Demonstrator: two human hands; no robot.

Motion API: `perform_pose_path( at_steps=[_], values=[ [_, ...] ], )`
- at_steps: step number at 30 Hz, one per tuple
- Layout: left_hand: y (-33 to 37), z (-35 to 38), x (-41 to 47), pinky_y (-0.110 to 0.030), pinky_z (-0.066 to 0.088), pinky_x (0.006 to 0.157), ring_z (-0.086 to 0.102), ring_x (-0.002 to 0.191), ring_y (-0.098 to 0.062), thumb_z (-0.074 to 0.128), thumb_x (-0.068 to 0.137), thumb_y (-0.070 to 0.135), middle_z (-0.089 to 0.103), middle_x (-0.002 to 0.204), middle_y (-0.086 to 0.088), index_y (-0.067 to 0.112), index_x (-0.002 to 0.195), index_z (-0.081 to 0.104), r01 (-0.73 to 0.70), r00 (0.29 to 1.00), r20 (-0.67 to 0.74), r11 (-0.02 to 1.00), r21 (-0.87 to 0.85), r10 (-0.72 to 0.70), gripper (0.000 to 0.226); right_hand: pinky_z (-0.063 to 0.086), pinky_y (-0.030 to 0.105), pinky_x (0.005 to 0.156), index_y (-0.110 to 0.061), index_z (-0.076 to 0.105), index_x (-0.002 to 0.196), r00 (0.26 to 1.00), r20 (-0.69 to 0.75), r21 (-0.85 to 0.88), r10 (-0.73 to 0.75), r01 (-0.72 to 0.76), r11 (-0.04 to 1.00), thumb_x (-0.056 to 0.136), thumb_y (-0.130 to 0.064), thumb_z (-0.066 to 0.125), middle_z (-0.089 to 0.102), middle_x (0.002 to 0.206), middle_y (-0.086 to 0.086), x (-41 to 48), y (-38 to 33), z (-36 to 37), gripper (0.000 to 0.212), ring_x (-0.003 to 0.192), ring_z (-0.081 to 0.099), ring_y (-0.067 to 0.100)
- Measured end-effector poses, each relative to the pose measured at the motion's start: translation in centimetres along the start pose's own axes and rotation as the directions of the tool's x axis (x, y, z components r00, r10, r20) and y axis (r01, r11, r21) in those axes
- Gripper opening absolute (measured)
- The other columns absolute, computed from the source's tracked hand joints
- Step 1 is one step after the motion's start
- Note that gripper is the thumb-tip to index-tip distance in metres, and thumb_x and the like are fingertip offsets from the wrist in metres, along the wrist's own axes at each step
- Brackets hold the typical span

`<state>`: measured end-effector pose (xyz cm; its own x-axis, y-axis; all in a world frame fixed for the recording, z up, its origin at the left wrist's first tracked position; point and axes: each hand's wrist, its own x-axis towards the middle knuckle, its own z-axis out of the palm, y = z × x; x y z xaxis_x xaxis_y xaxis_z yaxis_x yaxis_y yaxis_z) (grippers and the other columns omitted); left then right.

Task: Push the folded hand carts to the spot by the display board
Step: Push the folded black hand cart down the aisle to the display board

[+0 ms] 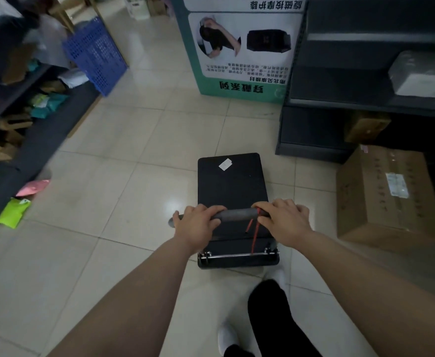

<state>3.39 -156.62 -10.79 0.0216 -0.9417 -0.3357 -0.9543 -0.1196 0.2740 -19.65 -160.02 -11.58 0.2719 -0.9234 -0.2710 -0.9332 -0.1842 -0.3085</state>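
Note:
A black hand cart [230, 186] stands on the tiled floor in front of me, its flat deck bearing a small white label. Its grey padded handle bar [238, 214] runs crosswise above the deck's near end, with a red cord hanging from it. My left hand [198, 222] grips the bar's left part and my right hand [283, 217] grips its right part. The green and white display board [239, 47] with printed pictures stands ahead, beyond the cart, leaning beside a dark shelf unit.
A dark shelf unit [340, 99] stands at the right with a cardboard box [389, 197] on the floor before it. Shelves with packets line the left, and a blue plastic crate [96, 55] leans there. Green and pink packets [13, 212] lie on the floor at left.

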Motion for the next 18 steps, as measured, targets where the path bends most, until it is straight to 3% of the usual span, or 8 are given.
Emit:
perform_pose_path(
  at_steps=[8, 13, 18],
  values=[
    [-0.8, -6.4, 11.9, -0.052, 0.023, 0.103, 0.042, 0.113, -0.021, 0.036, 0.094, 0.035, 0.047, 0.104, 0.008, 0.055, 0.123, 0.043, 0.081, 0.992, 0.097, 0.996, 0.033, -0.084, 0.036, 0.026, 0.038, 0.078, -0.052, 0.04, 0.123, 0.988, -0.097, 0.02, -0.117, 0.12, 0.993, 0.089, -0.056, 0.034, 0.057, 0.099, -0.01, 12.4, 0.2, -2.7, 0.035, 0.098, 0.048, 0.017],
    [-0.2, -9.1, 18.6, -0.052, 0.023, 0.102, 0.042, 0.112, -0.02, 0.037, 0.093, 0.034, 0.046, 0.102, 0.009, 0.056, 0.121, 0.044, 0.101, 0.989, 0.109, 0.995, 0.006, -0.102, 0.037, 0.03, 0.043, 0.088, -0.051, 0.042, 0.122, 0.992, -0.038, 0.072, -0.123, 0.125, 0.989, 0.09, -0.054, 0.04, 0.057, 0.102, -0.007, 19.4, 0.9, -5.7, 0.033, 0.102, 0.046, 0.018],
    [0.1, -10.6, 24.9, -0.055, 0.015, 0.106, 0.038, 0.119, -0.021, 0.038, 0.095, 0.038, 0.05, 0.116, 0.008, 0.057, 0.123, 0.043, 0.067, 0.994, 0.089, 0.997, -0.035, -0.064, 0.034, 0.032, 0.044, 0.09, -0.052, 0.04, 0.125, 0.995, -0.014, 0.049, -0.1, 0.1, 0.994, 0.09, -0.054, 0.039, 0.057, 0.104, -0.006, 25.2, 2.3, -8.5, 0.035, 0.105, 0.047, 0.019]
  ],
)
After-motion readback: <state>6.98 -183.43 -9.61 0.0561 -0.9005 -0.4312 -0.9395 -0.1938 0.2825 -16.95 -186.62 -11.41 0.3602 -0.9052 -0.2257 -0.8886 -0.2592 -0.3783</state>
